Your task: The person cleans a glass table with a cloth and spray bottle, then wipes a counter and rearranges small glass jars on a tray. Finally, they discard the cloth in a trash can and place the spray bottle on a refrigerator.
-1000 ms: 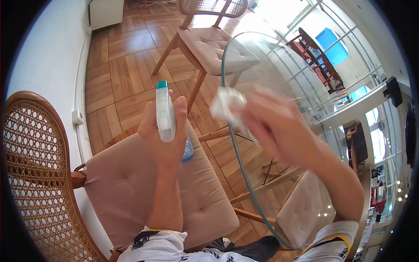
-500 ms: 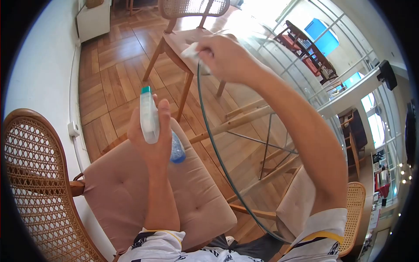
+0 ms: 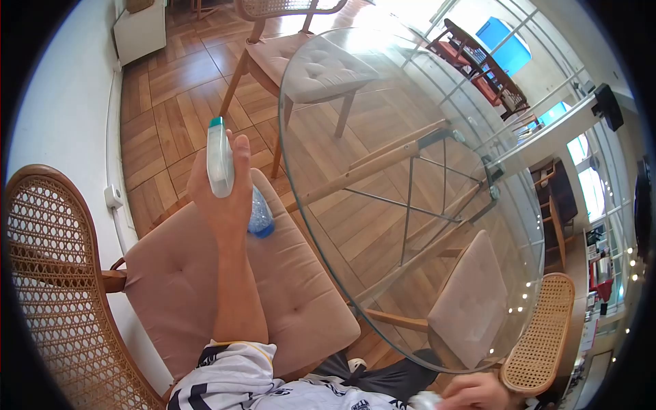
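My left hand (image 3: 232, 205) is wrapped round a spray bottle (image 3: 220, 164) with a white trigger head, a teal nozzle tip and blue liquid in its clear body. The bottle is above the pink chair cushion (image 3: 184, 273). Low in the view, close to my body, my right hand (image 3: 482, 391) has its fingers closed on a crumpled white cloth (image 3: 425, 400), partly cut off by the frame's bottom. Between the hands spreads a round glass table (image 3: 362, 236) on wooden legs with thin metal braces.
A cane-backed chair (image 3: 55, 239) stands at the left by the white wall (image 3: 61, 102). Another chair (image 3: 273, 51) is at the far side, and a third cushioned chair (image 3: 471, 301) is partly under the glass. A white cabinet (image 3: 141, 34) stands at the back left.
My right hand has come down from the glass's far edge to near my body, still with the cloth. The left hand and spray bottle appear slightly higher and further left.
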Demonstrator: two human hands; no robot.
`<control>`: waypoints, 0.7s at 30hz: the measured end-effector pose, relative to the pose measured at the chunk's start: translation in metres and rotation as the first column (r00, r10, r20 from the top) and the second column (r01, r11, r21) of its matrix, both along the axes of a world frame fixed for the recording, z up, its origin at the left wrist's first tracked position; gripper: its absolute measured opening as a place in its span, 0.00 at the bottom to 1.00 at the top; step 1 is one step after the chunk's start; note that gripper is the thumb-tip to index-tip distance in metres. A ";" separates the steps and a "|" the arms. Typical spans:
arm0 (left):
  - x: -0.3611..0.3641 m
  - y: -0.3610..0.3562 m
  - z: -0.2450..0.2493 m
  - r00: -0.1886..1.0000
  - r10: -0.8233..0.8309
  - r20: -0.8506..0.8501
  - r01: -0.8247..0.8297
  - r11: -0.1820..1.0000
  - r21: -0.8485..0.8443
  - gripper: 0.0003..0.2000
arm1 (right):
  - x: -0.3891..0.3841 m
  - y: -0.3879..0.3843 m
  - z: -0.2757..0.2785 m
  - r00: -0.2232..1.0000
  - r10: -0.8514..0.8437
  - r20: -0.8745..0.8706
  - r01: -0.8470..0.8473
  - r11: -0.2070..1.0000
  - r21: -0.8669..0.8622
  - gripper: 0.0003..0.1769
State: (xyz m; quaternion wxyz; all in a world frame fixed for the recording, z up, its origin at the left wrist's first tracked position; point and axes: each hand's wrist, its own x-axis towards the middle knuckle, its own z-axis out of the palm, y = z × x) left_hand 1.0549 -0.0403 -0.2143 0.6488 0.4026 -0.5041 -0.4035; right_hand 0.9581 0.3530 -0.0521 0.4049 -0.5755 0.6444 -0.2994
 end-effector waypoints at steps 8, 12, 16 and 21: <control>0.004 -0.001 0.006 0.999 0.017 -0.048 -0.020 0.998 -0.055 0.12 | 0.010 -0.037 -0.175 0.295 -0.567 0.769 0.497 0.779 0.383 0.19; 0.008 -0.004 0.006 0.998 0.048 -0.030 -0.050 0.998 -0.044 0.13 | -0.024 -0.186 -0.171 -0.069 -0.188 0.980 0.635 0.749 0.189 0.21; 0.008 0.001 0.007 0.999 0.046 -0.029 -0.047 0.999 -0.026 0.12 | -0.049 -0.269 -0.149 -0.097 0.269 0.958 0.432 0.879 -0.203 0.21; 0.001 0.000 0.008 0.998 0.018 -0.058 -0.020 0.999 -0.038 0.12 | -0.046 -0.315 -0.132 -0.151 0.184 0.971 0.517 0.852 -0.081 0.15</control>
